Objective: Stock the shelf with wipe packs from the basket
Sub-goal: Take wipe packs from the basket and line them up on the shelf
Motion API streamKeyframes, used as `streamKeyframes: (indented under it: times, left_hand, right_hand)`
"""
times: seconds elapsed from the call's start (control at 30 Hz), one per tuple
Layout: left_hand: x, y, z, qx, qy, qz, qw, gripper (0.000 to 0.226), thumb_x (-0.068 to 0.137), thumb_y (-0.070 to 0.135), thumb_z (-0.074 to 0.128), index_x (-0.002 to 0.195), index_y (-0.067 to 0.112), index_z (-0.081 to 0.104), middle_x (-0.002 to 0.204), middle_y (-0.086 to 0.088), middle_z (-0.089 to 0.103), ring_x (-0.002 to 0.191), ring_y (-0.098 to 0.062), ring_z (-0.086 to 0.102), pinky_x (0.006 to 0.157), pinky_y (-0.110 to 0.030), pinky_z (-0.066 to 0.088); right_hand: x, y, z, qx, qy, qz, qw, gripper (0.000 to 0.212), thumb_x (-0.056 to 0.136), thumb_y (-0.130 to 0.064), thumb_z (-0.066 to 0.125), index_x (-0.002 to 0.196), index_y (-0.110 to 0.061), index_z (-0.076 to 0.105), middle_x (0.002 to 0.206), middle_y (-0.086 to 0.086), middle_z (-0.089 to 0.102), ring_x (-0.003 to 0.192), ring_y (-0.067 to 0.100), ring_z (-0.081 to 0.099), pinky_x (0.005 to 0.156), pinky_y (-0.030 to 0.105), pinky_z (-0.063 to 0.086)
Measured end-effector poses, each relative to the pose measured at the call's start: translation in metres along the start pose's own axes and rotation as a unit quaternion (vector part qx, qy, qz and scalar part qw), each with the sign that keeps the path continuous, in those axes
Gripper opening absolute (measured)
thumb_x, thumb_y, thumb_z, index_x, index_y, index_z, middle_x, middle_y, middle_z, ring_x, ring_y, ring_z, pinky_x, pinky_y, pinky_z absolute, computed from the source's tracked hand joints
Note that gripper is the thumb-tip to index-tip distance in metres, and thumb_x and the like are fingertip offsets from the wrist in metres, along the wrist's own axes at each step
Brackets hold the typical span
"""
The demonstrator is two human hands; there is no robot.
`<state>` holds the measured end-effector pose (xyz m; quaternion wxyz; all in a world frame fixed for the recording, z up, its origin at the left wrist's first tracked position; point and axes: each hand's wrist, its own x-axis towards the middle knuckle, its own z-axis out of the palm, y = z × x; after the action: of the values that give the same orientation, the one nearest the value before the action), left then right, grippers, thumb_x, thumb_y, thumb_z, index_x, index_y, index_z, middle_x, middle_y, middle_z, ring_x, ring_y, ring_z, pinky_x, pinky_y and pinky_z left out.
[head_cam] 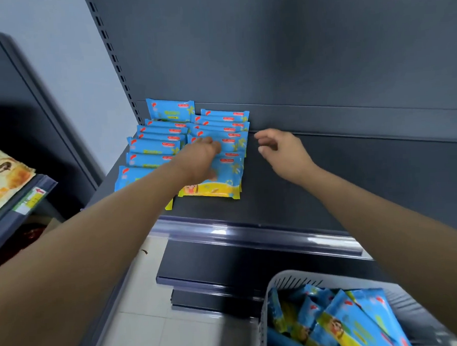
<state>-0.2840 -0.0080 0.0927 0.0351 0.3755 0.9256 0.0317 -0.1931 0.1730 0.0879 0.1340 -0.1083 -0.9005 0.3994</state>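
Blue and yellow wipe packs point(230, 172) lie in two overlapping rows at the left end of the dark shelf point(329, 194). My left hand point(202, 154) reaches over the right row and rests on its packs, fingers bent down onto them. Just right of that row, my right hand point(281, 149) hovers above the bare shelf with loosely curled fingers and holds nothing. A grey basket point(283, 281) at the bottom right holds several more wipe packs point(341, 323).
The shelf's back panel and perforated upright point(115, 62) rise behind the rows. A neighbouring shelf unit at the left carries snack packages point(2, 176) and a price label. Lower shelves and the tiled floor point(147, 309) lie below the shelf's front rail.
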Motion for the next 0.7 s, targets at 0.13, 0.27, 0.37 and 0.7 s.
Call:
streamKeyframes:
  times: [0.13,0.27,0.37,0.7]
  left_hand:
    - [-0.013,0.021,-0.013,0.001,0.064,0.001,0.998,0.056,0.081,0.024,0.069,0.13,0.011,0.045,0.126,-0.011,0.048,0.116,-0.03,0.047,0.097,-0.042,0.041]
    - [-0.035,0.057,-0.034,-0.015,0.144,0.033,0.989,0.047,0.084,0.024,0.064,0.127,0.01,0.048,0.122,-0.01,0.05,0.115,-0.03,0.046,0.098,-0.04,0.037]
    - [-0.057,0.09,-0.05,-0.023,0.196,0.059,0.978,0.046,0.084,0.026,0.064,0.124,0.009,0.05,0.119,-0.01,0.051,0.113,-0.029,0.047,0.096,-0.038,0.034]
    - [-0.121,0.193,-0.089,0.032,0.322,0.104,0.94,0.05,0.074,0.02,0.075,0.116,0.003,0.055,0.11,-0.017,0.055,0.098,-0.037,0.052,0.088,-0.044,0.038]
  right_hand:
    - [-0.021,-0.019,-0.021,-0.102,0.015,-0.068,0.992,0.034,0.09,-0.015,0.056,0.124,-0.014,0.057,0.123,0.006,0.06,0.118,0.022,0.049,0.1,0.033,0.039]
    - [-0.048,-0.035,-0.049,-0.191,0.03,-0.125,0.973,0.039,0.09,-0.018,0.057,0.127,-0.01,0.053,0.129,0.006,0.056,0.125,0.026,0.041,0.104,0.039,0.035]
    - [-0.073,-0.043,-0.072,-0.235,0.038,-0.153,0.959,0.041,0.09,-0.02,0.057,0.129,-0.01,0.05,0.131,0.006,0.052,0.128,0.026,0.037,0.104,0.041,0.033]
    - [-0.162,-0.059,-0.158,-0.346,0.185,-0.207,0.896,0.047,0.085,-0.029,0.06,0.126,-0.007,0.051,0.13,0.008,0.053,0.132,0.029,0.037,0.104,0.039,0.023]
